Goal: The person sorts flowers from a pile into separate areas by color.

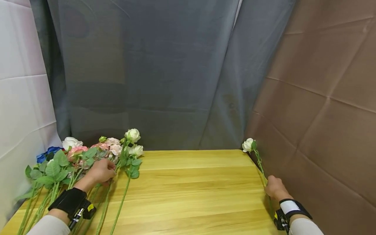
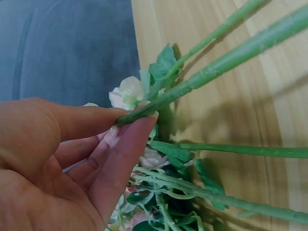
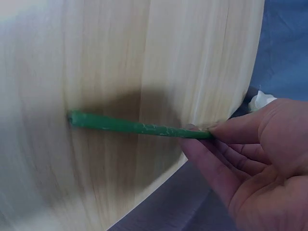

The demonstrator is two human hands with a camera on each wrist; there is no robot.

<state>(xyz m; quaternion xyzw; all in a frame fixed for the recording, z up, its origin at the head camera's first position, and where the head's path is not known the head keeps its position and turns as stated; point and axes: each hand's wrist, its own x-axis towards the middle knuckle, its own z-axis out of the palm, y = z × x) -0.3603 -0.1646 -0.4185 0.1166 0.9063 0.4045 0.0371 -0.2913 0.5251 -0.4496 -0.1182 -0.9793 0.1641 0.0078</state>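
My left hand (image 1: 101, 171) is among the flowers on the left of the table. Its thumb and index finger pinch a green flower stem (image 2: 211, 72); which bloom tops it is hard to tell. Close beyond that hand are an upper white rose (image 1: 133, 135) and a lower white rose (image 1: 136, 150). At the table's right edge my right hand (image 1: 275, 188) pinches the stem (image 3: 120, 124) of a single white rose (image 1: 248, 145). That rose points away toward the back corner, and the stem's cut end lies at or just over the tabletop.
Pink flowers (image 1: 77, 152), a blue flower (image 1: 48, 154) and leafy stems crowd the left of the wooden table (image 1: 191, 192). Grey cloth (image 1: 164, 81) hangs behind, white cloth (image 1: 23, 81) at left, and brown cloth (image 1: 323, 130) along the right edge.
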